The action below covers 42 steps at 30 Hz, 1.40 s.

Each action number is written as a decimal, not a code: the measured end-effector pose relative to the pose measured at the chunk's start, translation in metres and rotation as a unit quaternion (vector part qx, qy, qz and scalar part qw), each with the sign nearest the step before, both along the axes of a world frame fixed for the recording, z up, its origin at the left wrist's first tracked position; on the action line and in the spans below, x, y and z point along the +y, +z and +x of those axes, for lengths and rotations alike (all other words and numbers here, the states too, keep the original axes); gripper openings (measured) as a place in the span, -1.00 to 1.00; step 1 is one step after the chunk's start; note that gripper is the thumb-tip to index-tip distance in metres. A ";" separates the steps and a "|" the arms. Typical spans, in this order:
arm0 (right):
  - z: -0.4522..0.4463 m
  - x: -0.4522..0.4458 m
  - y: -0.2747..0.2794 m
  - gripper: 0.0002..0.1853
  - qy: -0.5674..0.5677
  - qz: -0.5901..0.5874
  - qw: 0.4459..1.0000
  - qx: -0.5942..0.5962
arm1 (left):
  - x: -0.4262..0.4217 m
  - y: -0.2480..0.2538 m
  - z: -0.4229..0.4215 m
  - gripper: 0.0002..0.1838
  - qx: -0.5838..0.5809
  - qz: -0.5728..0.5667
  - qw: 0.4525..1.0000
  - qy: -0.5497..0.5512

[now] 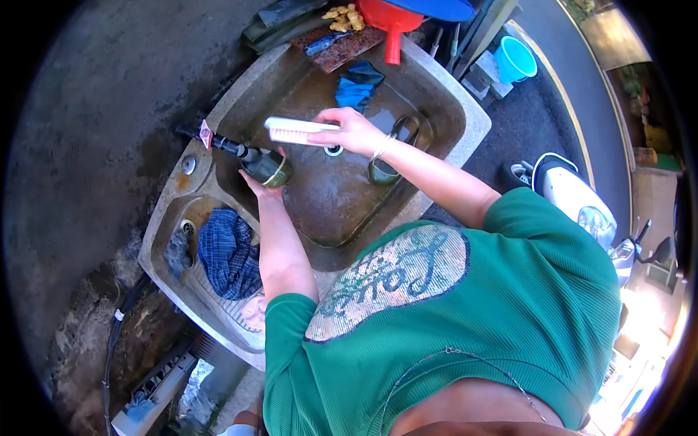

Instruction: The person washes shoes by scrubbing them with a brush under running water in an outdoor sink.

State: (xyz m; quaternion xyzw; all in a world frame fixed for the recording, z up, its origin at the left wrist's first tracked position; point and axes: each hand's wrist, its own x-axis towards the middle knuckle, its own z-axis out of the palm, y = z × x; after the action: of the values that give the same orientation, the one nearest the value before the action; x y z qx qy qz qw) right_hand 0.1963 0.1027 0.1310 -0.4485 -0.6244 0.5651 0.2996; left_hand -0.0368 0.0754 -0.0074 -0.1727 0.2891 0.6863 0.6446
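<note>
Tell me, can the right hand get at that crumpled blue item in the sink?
Probably yes: the right hand is near the crumpled blue item, with nothing visible between them, though it would likely need to put down the brush first.

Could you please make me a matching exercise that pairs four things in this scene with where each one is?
Things:
1. Brush
2. Checked cloth
3. Turquoise bucket
4. Red dipper

Places:
A. Outside the sink, beside grey blocks
B. At the far rim of the large basin
C. Held in the right hand
D. In the smaller basin

Right pairs: 1-C, 2-D, 3-A, 4-B.
</note>
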 end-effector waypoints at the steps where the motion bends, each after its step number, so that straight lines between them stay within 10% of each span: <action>1: -0.003 0.004 0.001 -0.62 0.025 0.091 0.994 -0.062 | -0.006 0.001 0.003 -0.38 -0.004 0.029 0.999 -0.026; 11: -0.037 -0.018 0.028 -0.57 0.166 0.209 0.900 -0.344 | -0.054 -0.013 0.041 -0.24 0.128 -0.022 0.981 -0.141; 19: -0.037 -0.062 -0.004 -0.37 0.260 0.161 0.886 -0.349 | -0.068 0.021 0.061 -0.23 0.225 -0.036 0.962 -0.148; 26: -0.006 -0.066 -0.006 -0.74 0.308 0.293 0.869 -0.252 | -0.081 0.009 0.054 -0.22 0.153 -0.041 0.966 -0.206; 29: -0.018 -0.064 -0.004 -0.80 0.375 0.509 0.685 -0.361 | -0.080 0.014 0.059 -0.24 0.156 -0.007 0.965 -0.209; 33: -0.010 -0.059 -0.028 -0.86 0.244 0.634 0.650 -0.340 | -0.084 0.034 0.071 -0.24 0.141 -0.020 0.971 -0.194; 42: -0.028 -0.061 -0.019 -0.91 0.173 0.468 0.799 -0.335 | -0.084 0.060 0.079 -0.21 0.206 0.025 0.957 -0.201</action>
State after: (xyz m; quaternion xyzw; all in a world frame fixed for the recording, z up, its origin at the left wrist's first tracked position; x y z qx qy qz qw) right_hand 0.1685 0.0413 0.1119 -0.2996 -0.9415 0.0613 0.1419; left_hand 0.0418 -0.0085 0.0531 0.0498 0.4272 0.5699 0.7001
